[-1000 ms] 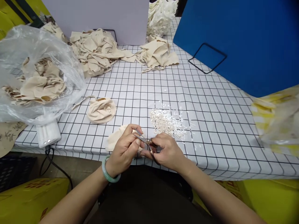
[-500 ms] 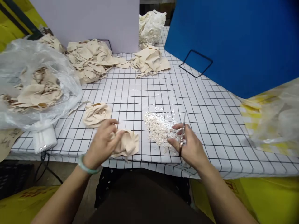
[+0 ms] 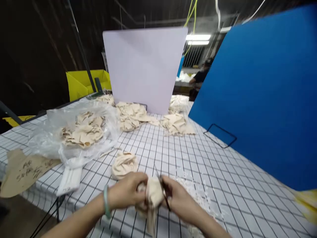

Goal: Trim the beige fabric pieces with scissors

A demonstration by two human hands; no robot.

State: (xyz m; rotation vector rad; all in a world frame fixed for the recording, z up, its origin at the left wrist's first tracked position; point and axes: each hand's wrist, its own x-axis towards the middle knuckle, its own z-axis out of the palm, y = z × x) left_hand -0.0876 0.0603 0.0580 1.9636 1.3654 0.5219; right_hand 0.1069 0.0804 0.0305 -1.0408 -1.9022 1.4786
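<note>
Closed round a piece of beige fabric point(image 3: 155, 193), my left hand point(image 3: 130, 190) holds it up over the front of the table; a strip of the cloth hangs below. A pale green bangle point(image 3: 106, 201) is on that wrist. In my right hand point(image 3: 179, 198) is a small pair of scissors point(image 3: 162, 190), its blades pointing up and away, right beside the cloth; whether they touch it is blurred. A bunched beige fabric piece point(image 3: 124, 164) lies just beyond my left hand. Small pale clippings point(image 3: 198, 190) are scattered to the right, partly behind my right forearm.
A clear plastic bag point(image 3: 53, 140) with beige fabric lies at left, near a white device point(image 3: 70, 178) with a black cable and a brown paper point(image 3: 26, 170) with writing. Fabric heaps point(image 3: 131, 114) lie by a pale upright board point(image 3: 146, 66). A blue board point(image 3: 260, 99) stands right; a person point(image 3: 200, 77) is behind.
The view has tilted up, showing the room behind. My left hand has lifted the nearer fabric piece off the table, and my right hand has brought the scissors over to it.
</note>
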